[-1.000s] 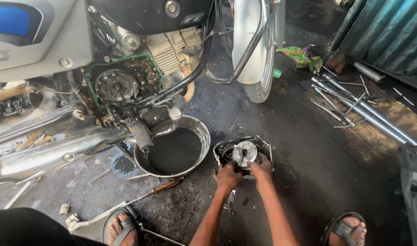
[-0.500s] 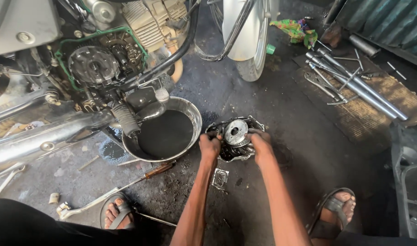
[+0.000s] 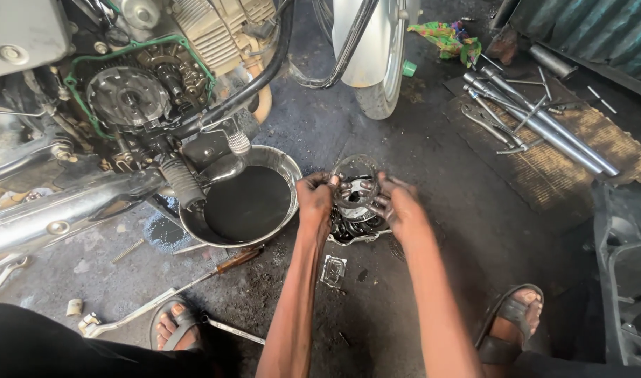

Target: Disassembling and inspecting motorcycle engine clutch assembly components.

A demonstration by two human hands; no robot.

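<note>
Left hand point(image 3: 315, 203) and right hand point(image 3: 402, 210) | fingers gripping clutch assembly point(image 3: 355, 199) from both sides, above the floor, at 3 o'clock of the oil drain pan point(image 3: 289, 168) | risk: oily fingers may slip, loose plates dropping onto the gritty floor.
</note>
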